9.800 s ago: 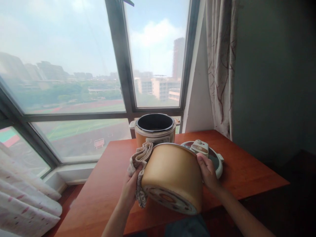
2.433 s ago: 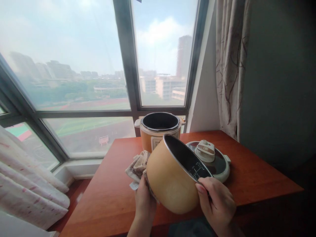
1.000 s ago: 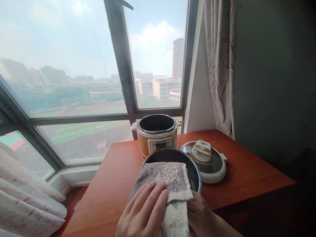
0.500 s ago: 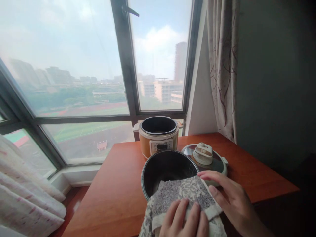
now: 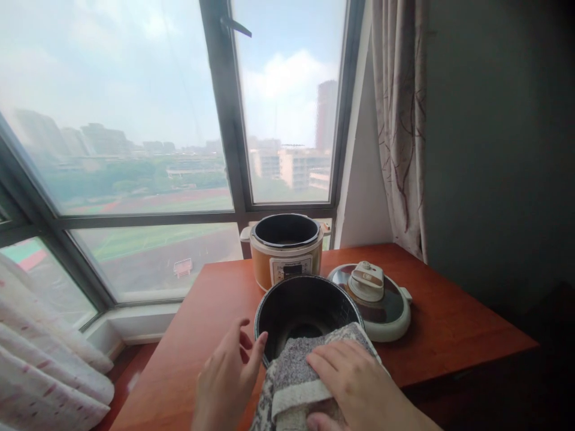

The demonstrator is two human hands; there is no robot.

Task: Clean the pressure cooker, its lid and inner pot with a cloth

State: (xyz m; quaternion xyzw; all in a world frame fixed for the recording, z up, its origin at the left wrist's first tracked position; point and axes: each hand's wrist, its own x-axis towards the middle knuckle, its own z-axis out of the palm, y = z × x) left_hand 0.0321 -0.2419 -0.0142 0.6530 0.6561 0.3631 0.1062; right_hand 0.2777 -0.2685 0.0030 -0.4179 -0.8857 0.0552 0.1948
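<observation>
A black inner pot (image 5: 305, 311) stands near the table's front, its mouth tilted toward me. Over its near rim and side lies a thick grey and cream patterned towel (image 5: 291, 365) with a pale band across it. My right hand (image 5: 354, 380) rests on the towel, fingers bent over the cloth and thumb lower down, holding it against the pot. To the left of the pot is my left hand (image 5: 231, 374), empty, its thumb and curled fingers apart near the rim. The towel hides the pot's near side.
Behind the pot stands an orange and white electric cooker (image 5: 287, 254) without its lid. Its lid (image 5: 372, 302) lies to the right on the reddish wooden table (image 5: 179, 359). Windows rise behind the table, with curtains (image 5: 399, 126) at both sides.
My left hand has come off the towel and moved left beside the pot's rim. My right hand has moved from the pot's right side onto the towel.
</observation>
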